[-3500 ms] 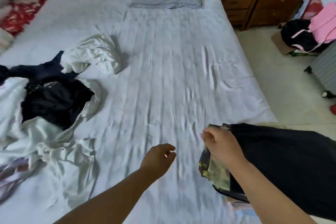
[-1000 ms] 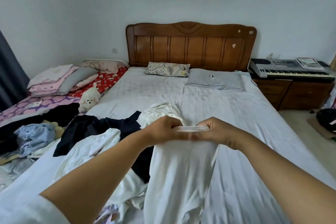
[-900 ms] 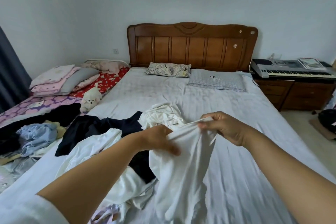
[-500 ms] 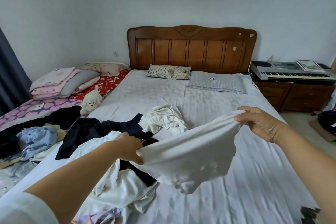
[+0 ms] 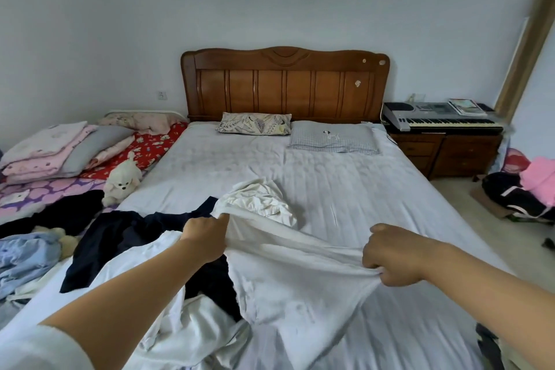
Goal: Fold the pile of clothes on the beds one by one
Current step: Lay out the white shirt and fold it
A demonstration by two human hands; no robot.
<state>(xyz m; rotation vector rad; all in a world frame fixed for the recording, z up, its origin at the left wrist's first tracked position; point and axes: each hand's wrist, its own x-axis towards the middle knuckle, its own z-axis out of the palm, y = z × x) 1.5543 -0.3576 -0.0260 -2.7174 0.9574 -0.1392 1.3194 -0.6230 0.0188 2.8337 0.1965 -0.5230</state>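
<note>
White garment (image 5: 288,276) is stretched between our hands above the near part of the bed (image 5: 345,189); its lower edge is cut off by the frame, so we cannot tell its type. Our left hand (image 5: 204,239) grips its far-left edge, fingers curled into the cloth. Our right hand (image 5: 393,255) pinches the right edge lower down. Left of it lie dark clothes (image 5: 120,234); a crumpled white garment (image 5: 261,201) lies just beyond. Two pillows (image 5: 255,123) rest by the headboard (image 5: 285,84).
</note>
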